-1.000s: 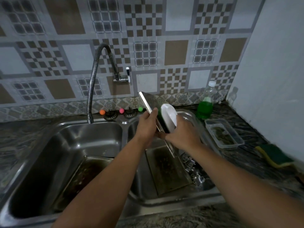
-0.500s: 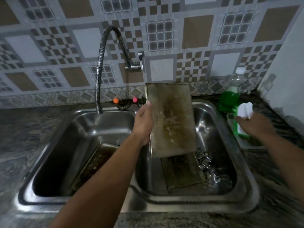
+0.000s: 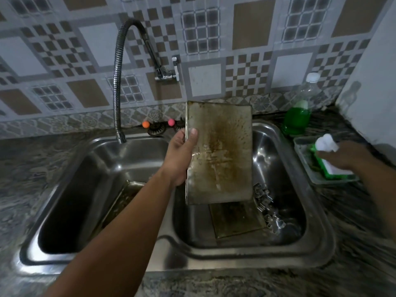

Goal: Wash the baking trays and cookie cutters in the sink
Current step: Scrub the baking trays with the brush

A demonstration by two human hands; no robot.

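Note:
My left hand (image 3: pixel 181 156) grips the left edge of a stained baking tray (image 3: pixel 222 155), holding it upright over the right basin of the steel sink (image 3: pixel 317 236). Below it a second dirty tray (image 3: pixel 237 219) lies on the basin floor, with several metal cookie cutters (image 3: pixel 267 206) piled beside it. A third tray (image 3: pixel 124 200) leans in the left basin. My right hand (image 3: pixel 342 155) holds a white-handled scrubber with a green pad (image 3: pixel 325 161), set down into a clear plastic dish (image 3: pixel 308 168) on the counter to the right.
A flexible tap (image 3: pixel 117 82) arches over the left basin, its outlet near the divider. A bottle of green dish soap (image 3: pixel 299 112) stands behind the dish. Sink strainers with orange and pink knobs (image 3: pixel 158 125) lie on the back ledge. A white wall closes the right side.
My right hand took the scrubber off the tray and carried it right, down into the plastic dish. My left hand turned the tray from edge-on to face me.

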